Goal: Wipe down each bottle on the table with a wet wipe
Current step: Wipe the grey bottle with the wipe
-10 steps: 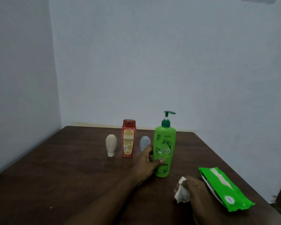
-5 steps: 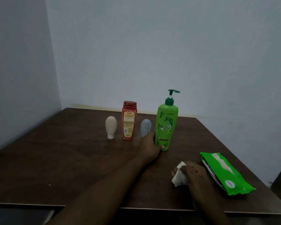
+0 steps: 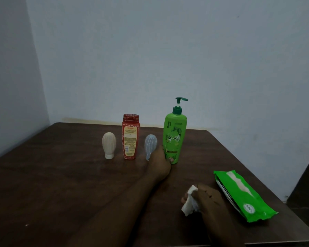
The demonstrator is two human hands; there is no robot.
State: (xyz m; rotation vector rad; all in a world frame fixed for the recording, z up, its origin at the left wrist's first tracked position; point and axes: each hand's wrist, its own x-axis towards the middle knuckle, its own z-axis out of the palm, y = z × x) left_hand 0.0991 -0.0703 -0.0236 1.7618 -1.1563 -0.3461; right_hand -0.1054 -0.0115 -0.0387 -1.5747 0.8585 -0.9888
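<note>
On the brown bench stands a green pump bottle. A wipes pack lies right of it, and a red bottle, cream bottle and bluish bottle stand left of it. The left hand grips its base; nearer, the right hand clutches a crumpled wet wipe.

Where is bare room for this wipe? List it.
Free: the broad left front of the dark brown wooden table, before the cream ribbed bottle; the strip between the green pump bottle and green wipes pack. Crowded: the bottle row, where the left hand grips the pump bottle.
</note>
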